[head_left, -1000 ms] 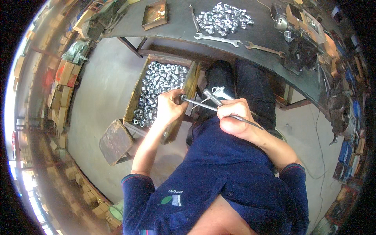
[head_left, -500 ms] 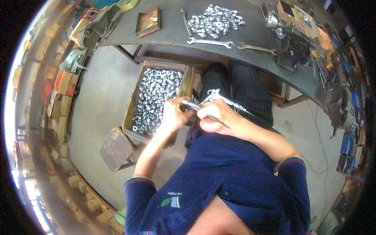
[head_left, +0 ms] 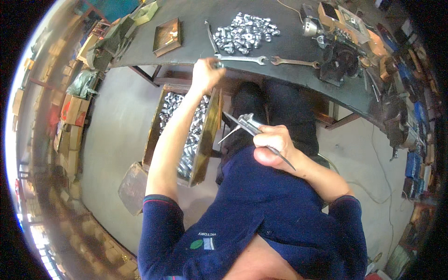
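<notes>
At the near right, the right hand (head_left: 274,143) is gripping a slim dark metal tool (head_left: 282,157), its fist closing tightly above the lap; a silver air gun (head_left: 247,120) is showing just beyond the knuckles. The two hands, together in the earlier frame, are now standing well apart. To the left, the left forearm (head_left: 175,126) is stretching straight over a wooden crate (head_left: 213,123) containing metal fittings (head_left: 192,128). Having advanced from the crate's side to the bench (head_left: 192,37), the left hand (head_left: 205,75) is curling its fingers around a small metal piece (head_left: 219,65), appearing blurred. Farther off, a double-ended wrench (head_left: 242,59) is lying before a heap of fittings (head_left: 245,33).
</notes>
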A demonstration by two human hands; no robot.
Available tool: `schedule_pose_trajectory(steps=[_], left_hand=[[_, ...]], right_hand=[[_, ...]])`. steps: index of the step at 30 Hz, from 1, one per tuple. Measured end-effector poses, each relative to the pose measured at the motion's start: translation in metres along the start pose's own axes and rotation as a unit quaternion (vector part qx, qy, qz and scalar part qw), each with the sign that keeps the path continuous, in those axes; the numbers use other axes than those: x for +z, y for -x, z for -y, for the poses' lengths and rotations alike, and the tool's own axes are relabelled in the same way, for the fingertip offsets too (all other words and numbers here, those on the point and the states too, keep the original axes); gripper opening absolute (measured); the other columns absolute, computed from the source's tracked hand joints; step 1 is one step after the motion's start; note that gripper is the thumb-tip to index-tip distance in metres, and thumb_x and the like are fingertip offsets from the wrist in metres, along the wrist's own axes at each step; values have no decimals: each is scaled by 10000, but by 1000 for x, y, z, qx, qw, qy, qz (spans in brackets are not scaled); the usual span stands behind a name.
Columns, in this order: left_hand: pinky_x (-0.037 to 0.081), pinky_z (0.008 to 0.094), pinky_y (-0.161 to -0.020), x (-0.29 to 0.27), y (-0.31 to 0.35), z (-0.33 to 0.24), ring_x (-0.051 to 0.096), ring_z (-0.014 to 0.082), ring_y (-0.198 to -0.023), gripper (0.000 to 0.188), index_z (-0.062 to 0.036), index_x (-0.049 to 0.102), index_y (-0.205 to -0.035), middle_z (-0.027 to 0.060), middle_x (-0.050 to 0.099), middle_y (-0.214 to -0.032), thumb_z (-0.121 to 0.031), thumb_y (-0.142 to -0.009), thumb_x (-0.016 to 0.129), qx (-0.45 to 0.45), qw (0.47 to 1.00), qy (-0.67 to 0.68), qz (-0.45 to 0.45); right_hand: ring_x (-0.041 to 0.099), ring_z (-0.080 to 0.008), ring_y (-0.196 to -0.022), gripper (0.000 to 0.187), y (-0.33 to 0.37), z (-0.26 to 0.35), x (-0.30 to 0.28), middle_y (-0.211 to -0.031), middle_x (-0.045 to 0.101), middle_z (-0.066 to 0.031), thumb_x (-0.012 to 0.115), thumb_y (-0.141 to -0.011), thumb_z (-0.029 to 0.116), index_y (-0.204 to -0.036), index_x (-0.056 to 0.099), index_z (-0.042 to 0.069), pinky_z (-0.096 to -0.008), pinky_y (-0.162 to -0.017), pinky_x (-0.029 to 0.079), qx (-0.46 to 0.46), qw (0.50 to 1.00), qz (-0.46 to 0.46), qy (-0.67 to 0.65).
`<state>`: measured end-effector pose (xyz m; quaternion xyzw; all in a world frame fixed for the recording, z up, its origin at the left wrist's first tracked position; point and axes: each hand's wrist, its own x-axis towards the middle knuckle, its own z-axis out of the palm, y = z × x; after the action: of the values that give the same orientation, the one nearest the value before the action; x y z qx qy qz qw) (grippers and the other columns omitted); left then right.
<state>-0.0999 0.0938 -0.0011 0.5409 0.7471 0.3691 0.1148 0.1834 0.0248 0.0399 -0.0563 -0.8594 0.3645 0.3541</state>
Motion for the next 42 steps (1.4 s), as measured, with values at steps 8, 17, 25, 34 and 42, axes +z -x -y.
schedule_pose_trajectory(steps=[8,17,25,34,42], left_hand=[[519,302,-781,-7,-34,-28,651,247,-863,562,114,380,-1273,226,604,-1078,-3,-781,626,-12,900,436,17],[511,293,-733,-95,74,84,651,186,-790,411,63,555,-1137,166,658,-961,-68,-760,651,-45,993,88,59],[495,389,-780,-152,201,121,636,317,-871,369,-49,644,-1015,153,665,-885,-219,-690,685,-129,944,-232,197],[497,397,-786,-139,240,145,634,309,-883,395,-85,644,-1050,152,666,-898,-253,-695,688,-154,939,-230,205],[492,431,-726,-121,247,145,609,334,-834,301,-128,677,-932,141,608,-870,-286,-678,706,-91,940,-263,197]], right_hand=[[443,-290,-494,224,14,-11,-1,-582,403,-114,592,-685,166,-591,424,52,-393,-453,328,59,998,4,-36],[444,-258,-487,190,13,-9,7,-597,411,-92,609,-640,86,-579,430,64,-365,-440,319,62,996,30,-63],[434,-255,-475,193,4,-4,12,-559,418,-97,599,-635,134,-561,444,46,-356,-455,321,78,994,58,-52],[424,-254,-476,189,-5,0,20,-553,410,-101,594,-614,120,-561,433,37,-352,-454,315,90,991,91,-48],[423,-252,-478,181,-3,-3,22,-558,415,-101,590,-614,118,-559,437,38,-352,-455,310,101,989,90,-64]])
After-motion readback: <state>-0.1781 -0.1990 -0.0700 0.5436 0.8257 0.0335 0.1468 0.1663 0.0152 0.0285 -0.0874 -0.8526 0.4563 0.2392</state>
